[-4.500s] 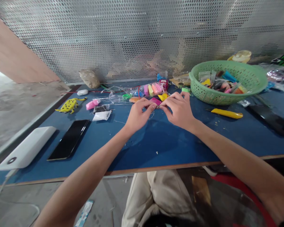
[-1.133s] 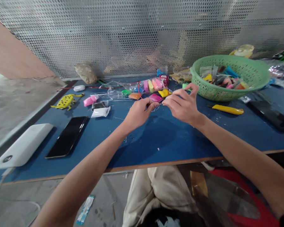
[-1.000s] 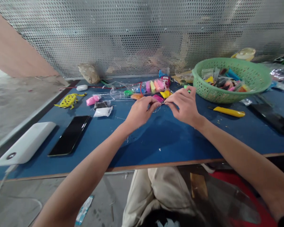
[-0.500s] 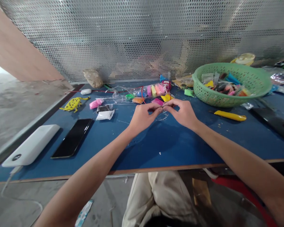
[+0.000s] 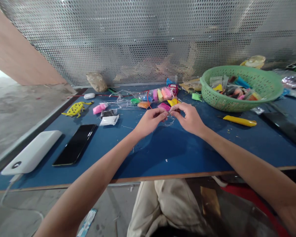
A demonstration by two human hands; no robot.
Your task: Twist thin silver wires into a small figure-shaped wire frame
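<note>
My left hand [image 5: 151, 122] and right hand [image 5: 189, 120] pinching thin wire [image 5: 169, 123] between fingertips, above blue table [image 5: 148, 161].

phone [image 5: 75, 144]: glossy | tabletop [image 5: 148, 159]: smooth | back panel [image 5: 148, 39]: perforated metal

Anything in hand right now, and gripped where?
Thin wire, pinched in the fingertips of the left hand and right hand, just above its loose loops. Can't tell whether that's an end.
</note>
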